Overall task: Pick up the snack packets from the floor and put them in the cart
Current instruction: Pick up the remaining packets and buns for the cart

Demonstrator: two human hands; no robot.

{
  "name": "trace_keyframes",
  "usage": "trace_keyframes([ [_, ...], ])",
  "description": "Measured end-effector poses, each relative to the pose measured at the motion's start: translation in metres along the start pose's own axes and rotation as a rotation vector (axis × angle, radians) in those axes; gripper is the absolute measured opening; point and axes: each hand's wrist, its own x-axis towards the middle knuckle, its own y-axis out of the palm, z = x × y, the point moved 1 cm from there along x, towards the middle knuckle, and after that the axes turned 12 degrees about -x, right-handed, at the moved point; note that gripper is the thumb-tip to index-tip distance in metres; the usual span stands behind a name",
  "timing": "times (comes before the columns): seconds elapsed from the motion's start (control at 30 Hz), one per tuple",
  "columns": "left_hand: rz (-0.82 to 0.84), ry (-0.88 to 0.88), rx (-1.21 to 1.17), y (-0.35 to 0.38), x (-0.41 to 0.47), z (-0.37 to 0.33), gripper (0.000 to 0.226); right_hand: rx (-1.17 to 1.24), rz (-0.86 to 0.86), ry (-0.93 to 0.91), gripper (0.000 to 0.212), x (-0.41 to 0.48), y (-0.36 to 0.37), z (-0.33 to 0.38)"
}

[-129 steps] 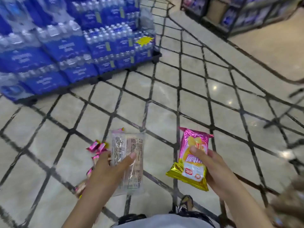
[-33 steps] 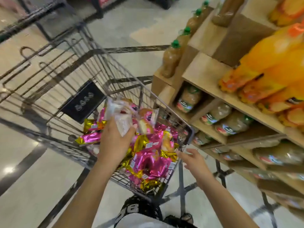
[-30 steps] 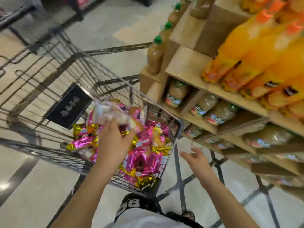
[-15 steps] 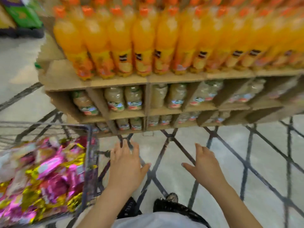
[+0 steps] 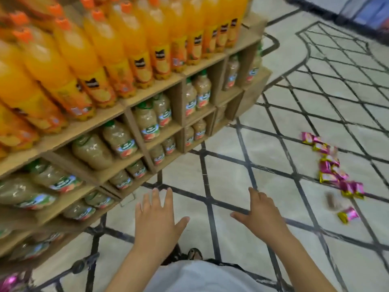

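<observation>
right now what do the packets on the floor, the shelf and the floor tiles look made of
Snack packets: shiny pink and gold film, likely metallised plastic, crinkled. Shelf: matte tan board, cardboard or fibreboard; raw flat edges. Floor tiles: pale polished stone or ceramic with dark inlaid lines, slight sheen.

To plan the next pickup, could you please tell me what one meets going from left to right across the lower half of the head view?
cart frame → left hand, open and empty → right hand, open and empty → snack packets scattered on the floor
</observation>
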Motion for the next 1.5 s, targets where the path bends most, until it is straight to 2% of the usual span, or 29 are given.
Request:
trace_keyframes([
  [0.23,0.084,0.161,0.131,-0.009,0.056,-0.053,0.085,0.22,0.009,0.199,0.097,0.017,0.0,-0.048],
  [0.47,0.122,0.368,0.182,-0.038,0.154,-0.138,0.084,0.291,-0.012,0.421,0.093,0.067,-0.035,-0.098],
  [0.77,0.153,0.588,0.245,-0.092,0.264,-0.233,0.082,0.465,-0.043,0.577,0.093,0.148,-0.096,-0.122],
  [0.97,0.208,0.665,0.302,-0.093,0.313,-0.3,0.083,0.53,-0.019,0.663,0.089,0.174,-0.107,-0.156],
  [1.1,0.278,0.696,0.339,-0.073,0.33,-0.36,0.084,0.483,-0.026,0.753,0.087,0.185,-0.106,-0.211],
  [1.37,0.198,0.805,0.445,-0.021,0.349,-0.53,0.083,0.285,-0.024,0.828,0.085,0.22,-0.116,-0.372],
  [1.5,0.194,0.841,0.451,-0.01,0.344,-0.613,0.084,0.279,0.009,0.81,0.084,0.23,-0.135,-0.449],
])
